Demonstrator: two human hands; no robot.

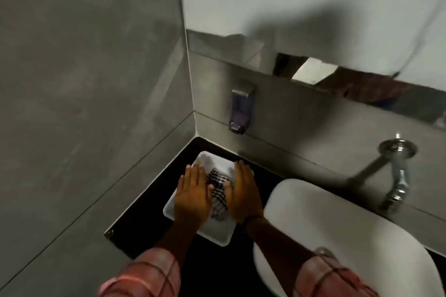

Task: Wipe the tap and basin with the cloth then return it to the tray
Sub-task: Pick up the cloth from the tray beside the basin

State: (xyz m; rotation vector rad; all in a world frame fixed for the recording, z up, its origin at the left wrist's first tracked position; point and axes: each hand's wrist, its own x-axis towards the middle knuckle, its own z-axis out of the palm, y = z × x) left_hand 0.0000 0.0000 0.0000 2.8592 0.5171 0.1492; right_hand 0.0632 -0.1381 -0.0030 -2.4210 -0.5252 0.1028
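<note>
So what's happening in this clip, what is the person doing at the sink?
Both hands, left hand and right hand, lie flat over a white tray on the dark counter, with the striped cloth between them inside the tray. The basin and wall tap are to the right, untouched at this moment.

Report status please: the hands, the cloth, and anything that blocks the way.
Left hand and right hand open, flat, flanking striped cloth. Cloth bunched in white tray. Path to basin and tap clear.

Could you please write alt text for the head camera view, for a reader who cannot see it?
Left hand and right hand lie flat either side of a striped cloth in a white tray on a dark counter, beside a white basin and wall tap.
</note>
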